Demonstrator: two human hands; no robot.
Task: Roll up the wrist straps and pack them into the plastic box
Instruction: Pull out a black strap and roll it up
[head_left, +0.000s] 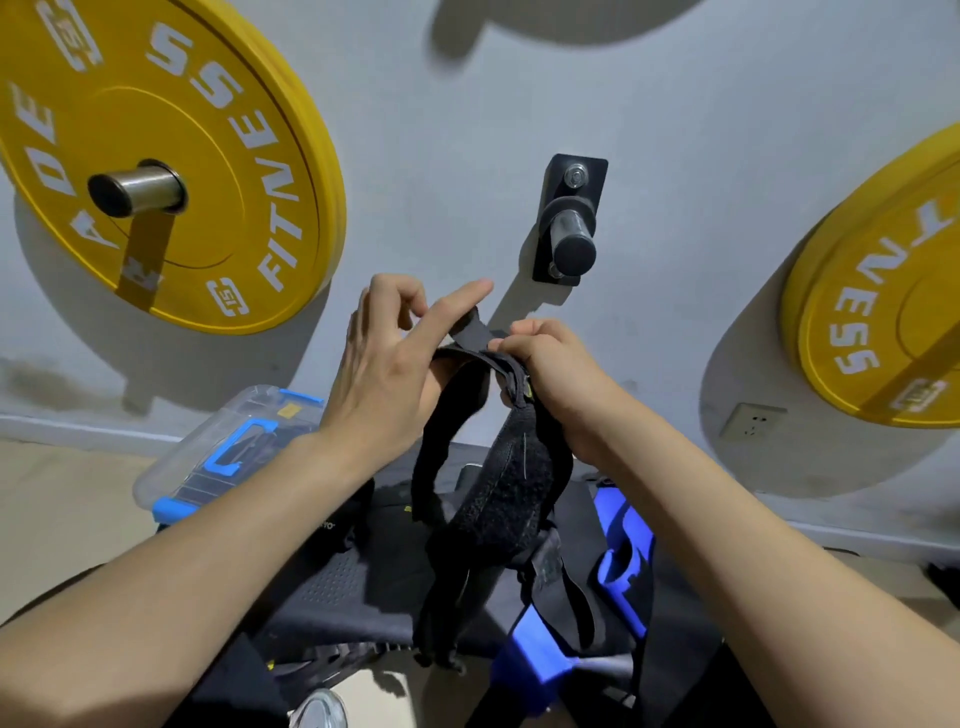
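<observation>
A black wrist strap hangs between my hands in front of the wall, its padded part drooping down over the bench. My left hand pinches the strap's upper end with thumb and fingers while the index finger points out straight. My right hand grips the strap's top just to the right, fingers curled round it. The clear plastic box with blue latches and handle stands at the left on the bench's far end, its lid on. More black straps lie on the bench below.
A black padded bench fills the lower middle. Blue plastic pieces lie on its right side. Yellow weight plates hang on wall pegs left and right, with an empty black peg between them. A wall socket sits low right.
</observation>
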